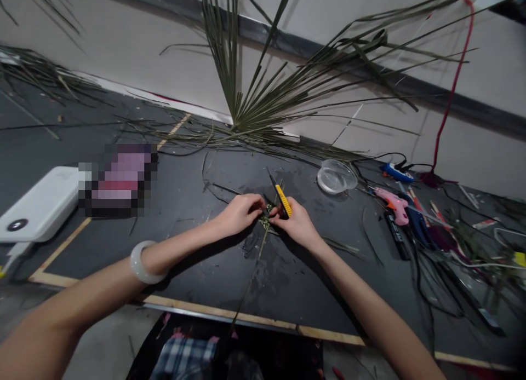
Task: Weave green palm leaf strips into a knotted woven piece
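Note:
Near the middle of the dark table, a small piece of woven green leaf (266, 223) lies between my two hands. My left hand (243, 214), with a white bangle (144, 262) on the wrist, pinches its left side with the fingertips. My right hand (299, 222) holds yellow-gripped tweezers (283, 201), their dark pointed end slanting up and away to the left. The fingertips of that hand also touch the leaf piece. One thin leaf strip (258, 257) trails from it toward the table's front edge. My fingers partly cover the weaving.
A fanned palm leaf (242, 109) stands against the back wall. On the left are a white power bank (49, 196) and a blurred-out phone (119, 185). To the right lie a clear plastic tub (336, 177), a pink glue gun (392, 203), a blue-handled tool (398, 172) and tangled cords.

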